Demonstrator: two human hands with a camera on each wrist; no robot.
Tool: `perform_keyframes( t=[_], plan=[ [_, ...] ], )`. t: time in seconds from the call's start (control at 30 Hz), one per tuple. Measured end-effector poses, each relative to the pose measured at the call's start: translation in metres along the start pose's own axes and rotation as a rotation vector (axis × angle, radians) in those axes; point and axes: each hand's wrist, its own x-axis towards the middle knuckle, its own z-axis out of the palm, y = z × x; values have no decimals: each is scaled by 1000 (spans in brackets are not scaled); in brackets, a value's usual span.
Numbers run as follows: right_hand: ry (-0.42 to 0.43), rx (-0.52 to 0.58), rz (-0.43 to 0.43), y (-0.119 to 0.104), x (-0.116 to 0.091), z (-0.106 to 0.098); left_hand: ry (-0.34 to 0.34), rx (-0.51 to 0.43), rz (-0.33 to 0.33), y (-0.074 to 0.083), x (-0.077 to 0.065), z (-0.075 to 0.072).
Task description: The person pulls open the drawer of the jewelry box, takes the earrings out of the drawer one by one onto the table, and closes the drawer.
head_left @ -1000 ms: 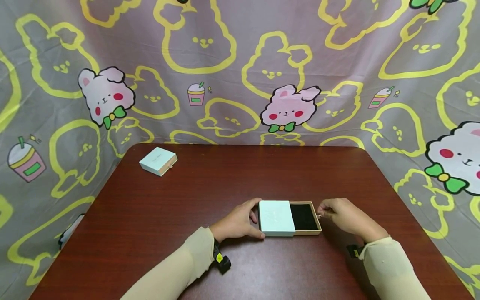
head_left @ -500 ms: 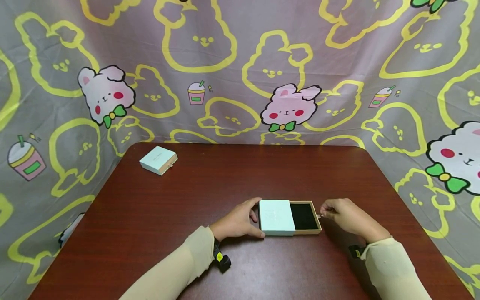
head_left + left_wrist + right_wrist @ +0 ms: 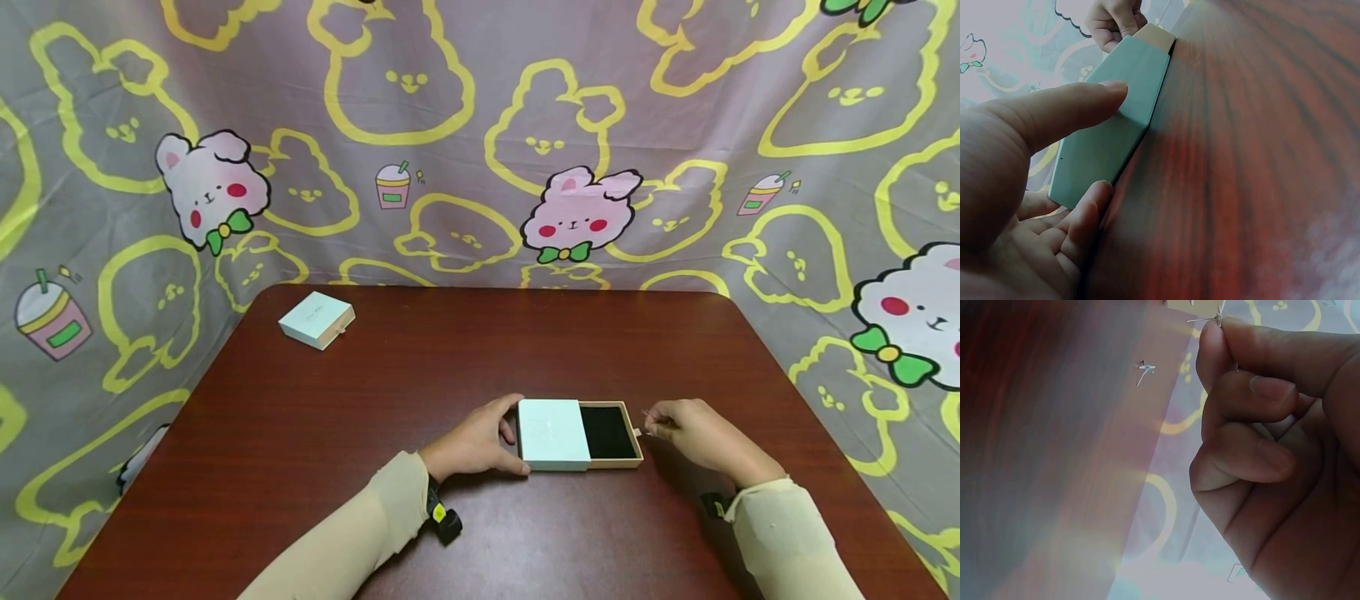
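A pale blue slide-out box (image 3: 553, 435) lies on the brown table, its drawer pulled partway out to the right. Black padding (image 3: 608, 432) lines the drawer, and a small ribbon tab (image 3: 637, 432) sticks out of its right end. My left hand (image 3: 472, 442) holds the sleeve's left end, thumb at the near corner and fingers around the far one. Just right of the tab, my right hand (image 3: 693, 433) pinches a tiny silvery piece (image 3: 1219, 317) with thin, wire-like prongs between thumb and forefinger. Its other fingers are curled in.
A second pale blue box (image 3: 317, 319), closed and with its own tab, rests at the table's back left. In the right wrist view a similar small silvery shape (image 3: 1145, 367) appears against the tabletop. Patterned cloth (image 3: 465, 100) surrounds the table's back and sides.
My right hand has drawn slightly right, away from the drawer's tab, and thin prongs now show at its fingertips. The left hand, box and drawer stay put.
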Motion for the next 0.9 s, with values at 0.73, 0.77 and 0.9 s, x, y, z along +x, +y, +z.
perform_keyframes(
  t=[0.73, 0.77, 0.9],
  plan=[
    [-20, 0, 52, 11, -7, -1, -3, -9, -2, 1, 0, 0],
    [-20, 3, 52, 12, -8, 0, -5, -10, -3, 1, 0, 0],
    [-27, 13, 57, 12, -8, 0, -7, -14, -6, 1, -1, 0]
  ],
)
